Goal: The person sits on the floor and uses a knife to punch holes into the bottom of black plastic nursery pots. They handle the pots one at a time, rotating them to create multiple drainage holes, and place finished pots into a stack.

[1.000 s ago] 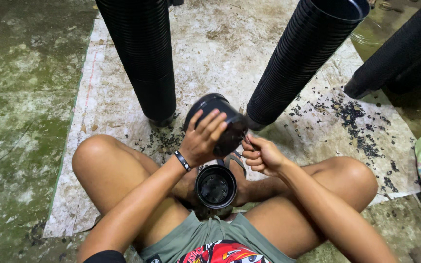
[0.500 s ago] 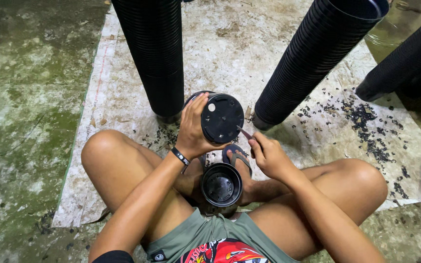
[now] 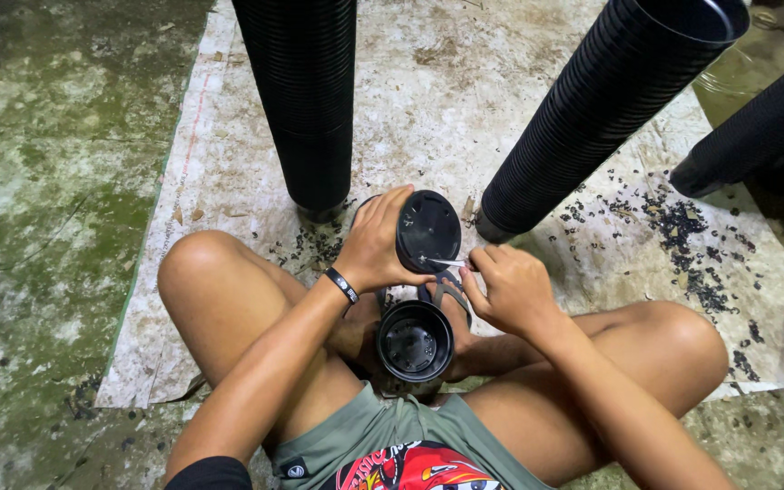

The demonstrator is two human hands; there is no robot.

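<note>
**Black pot, base under the blade**

Item in hand: one black plastic pot (image 3: 426, 230), held on its side above our lap with its flat round base turned toward us. Our left hand (image 3: 378, 243) wraps its wall, fingers clamped around it. Our right hand (image 3: 508, 289) has its fingers closed on a thin metal blade (image 3: 445, 262), the tip touching the lower edge of the base. We judge the step to be trimming or piercing the pot's bottom; the next move calls for a steady grip on the wall and a short, controlled push of the tip, kept clear of the left fingertips just beside it.

Second pot (image 3: 414, 340): upright between our crossed legs, mouth open to us. Nothing shows inside but its own moulded bottom.

Stacks: a tall column of nested black pots (image 3: 306, 100) stands just beyond the left hand; a second column (image 3: 605, 109) leans beyond the right, its top pot showing an empty mouth; a third (image 3: 750, 136) lies toward the right edge.

Ground: a soiled white woven sheet (image 3: 229, 163) on the concrete floor (image 3: 47, 181), strewn with small black shavings (image 3: 673, 227), thickest on the right.
</note>
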